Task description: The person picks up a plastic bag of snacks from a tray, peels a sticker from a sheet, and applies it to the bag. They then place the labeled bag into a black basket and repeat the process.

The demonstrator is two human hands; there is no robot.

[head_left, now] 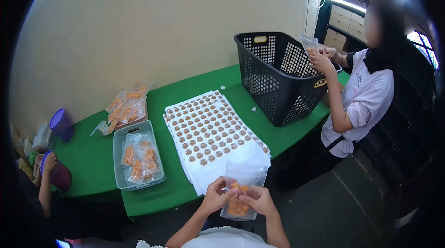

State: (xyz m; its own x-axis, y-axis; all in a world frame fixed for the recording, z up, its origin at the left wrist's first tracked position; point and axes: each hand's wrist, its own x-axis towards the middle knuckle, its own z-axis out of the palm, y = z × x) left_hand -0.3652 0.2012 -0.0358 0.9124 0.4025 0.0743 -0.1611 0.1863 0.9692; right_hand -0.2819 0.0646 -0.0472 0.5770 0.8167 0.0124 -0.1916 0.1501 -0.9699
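A clear plastic pouch (238,210) with round orange snacks in its lower part is held upright in front of my body, its upper part unfilled. My left hand (217,195) grips the pouch by its left side, thumb across the front. My right hand (260,200) is closed at its right side, fingers bent over the front and slightly blurred. Whether a sticker is under those fingers cannot be made out. Just beyond lies a stack of sheets (204,127) printed with rows of round brown stickers, its near part bare white.
A grey basket (119,164) left of the sheets holds several filled pouches; another basket with pouches (127,109) stands behind it. A tall black perforated basket (273,95) stands at right. A person (359,95) there holds a pouch. At far left, another person's hand (48,162) touches a purple container.
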